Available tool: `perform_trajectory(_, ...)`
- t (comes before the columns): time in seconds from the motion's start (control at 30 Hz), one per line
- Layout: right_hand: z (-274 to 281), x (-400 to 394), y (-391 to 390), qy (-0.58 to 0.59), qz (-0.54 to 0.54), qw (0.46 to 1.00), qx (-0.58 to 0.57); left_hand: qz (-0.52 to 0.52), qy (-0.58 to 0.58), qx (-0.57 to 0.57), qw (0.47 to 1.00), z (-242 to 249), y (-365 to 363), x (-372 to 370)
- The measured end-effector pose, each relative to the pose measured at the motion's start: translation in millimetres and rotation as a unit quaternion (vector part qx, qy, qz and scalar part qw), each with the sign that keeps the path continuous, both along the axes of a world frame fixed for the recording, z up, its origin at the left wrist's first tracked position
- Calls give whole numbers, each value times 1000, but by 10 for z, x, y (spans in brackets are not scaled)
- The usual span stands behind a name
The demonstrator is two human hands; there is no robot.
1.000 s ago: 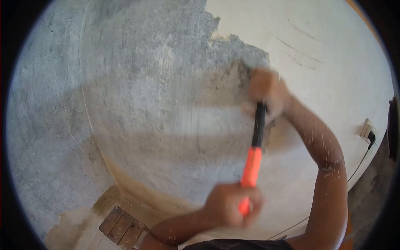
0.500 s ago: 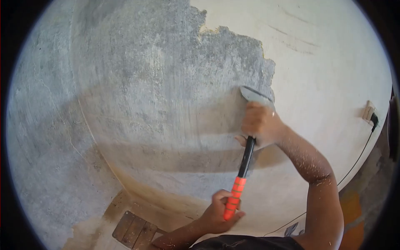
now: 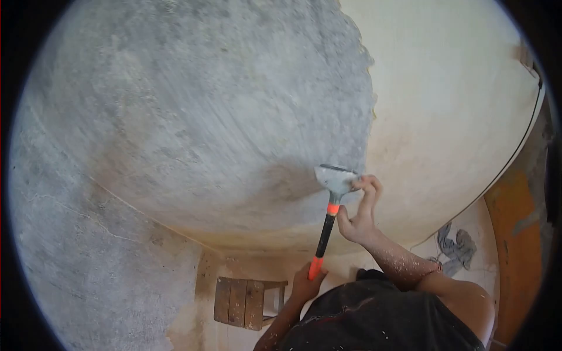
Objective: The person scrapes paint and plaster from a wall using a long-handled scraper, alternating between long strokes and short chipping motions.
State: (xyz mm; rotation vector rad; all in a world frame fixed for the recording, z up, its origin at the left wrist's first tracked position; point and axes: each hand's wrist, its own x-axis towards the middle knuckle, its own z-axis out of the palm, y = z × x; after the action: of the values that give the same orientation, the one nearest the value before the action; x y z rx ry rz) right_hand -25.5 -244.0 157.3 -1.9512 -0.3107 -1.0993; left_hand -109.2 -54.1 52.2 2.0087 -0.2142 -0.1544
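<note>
A long scraper (image 3: 324,236) with a black and orange handle and a wide metal head stands out in front of the wall. My left hand (image 3: 307,283) is wrapped round the orange lower end of the handle. Beside the scraper's head, my right hand (image 3: 364,209) has its fingers apart and curved, with fingertips at the head's right edge. The grey bare wall surface (image 3: 234,117) lies behind the head and to its left. Cream paint (image 3: 433,117) covers the wall on the right, with a ragged edge between the two.
A wooden stool (image 3: 238,302) stands on the floor at lower left of my body. Grey cloth (image 3: 458,245) lies on the floor at right. A black cable (image 3: 515,153) runs down from the socket at the upper right. An orange panel (image 3: 515,234) is at the far right.
My right hand has loosened from round the scraper's neck and its fingers have spread. The scraper's head is lower on the wall. The view has shifted, showing more of the floor and stool.
</note>
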Motion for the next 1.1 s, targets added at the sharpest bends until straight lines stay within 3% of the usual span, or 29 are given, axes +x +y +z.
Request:
perform_trajectory(0.03, -46, 11, -11, 14, -2, 1000, 3, -2, 14, 3, 1000, -12, -47, 75)
perform_trajectory(0.07, -70, 39, 20, 62, 169, 967, 179, 2, 6, -3, 1000, 1, -108, 161)
perform_trajectory(0.1, -70, 99, 30, 102, 329, 873, 346, 8, -5, -8, 1000, 0, -167, 211)
perform_trajectory(0.17, 32, 208, 0, 107, 330, 872, 347, 19, 28, -12, 999, 9, -277, 269)
perform_trajectory(0.23, 129, 302, 20, 143, 302, 828, 450, 32, 47, -19, 998, 10, -404, 363)
perform_trajectory(0.3, -60, 344, 64, 100, 326, 838, 426, 16, 50, -25, 998, -67, -470, 326)
perform_trajectory(0.37, -265, 260, 105, 163, 363, 825, 401, 20, 88, -21, 996, -129, -497, 294)
perform_trajectory(0.43, -418, 216, 167, 177, 349, 813, 431, 7, 203, 38, 978, -118, -480, 290)
perform_trajectory(0.5, -481, 204, 177, 187, 357, 756, 516, 6, 217, 75, 973, -182, -387, 316)
perform_trajectory(0.57, -526, 195, 117, 234, 330, 742, 535, -2, 226, 112, 968, -270, -279, 358)
perform_trajectory(0.7, -819, 309, 30, 325, 311, 712, 540, -48, 209, 70, 974, -361, -163, 590)
perform_trajectory(0.77, -868, 360, 68, 316, 283, 700, 574, -94, 224, 43, 969, -433, -157, 738)
perform_trajectory(0.9, -1286, 381, 138, 324, 252, 662, 627, -204, 287, 82, 932, -1104, -169, 997)
perform_trajectory(1.0, -1536, 356, 167, 340, 202, 676, 622, -286, 325, 67, 899, -1455, -261, 1016)
perform_trajectory(1.1, -1273, 381, 158, 357, 129, 687, 620, -315, 368, 32, 874, -1519, -385, 1007)
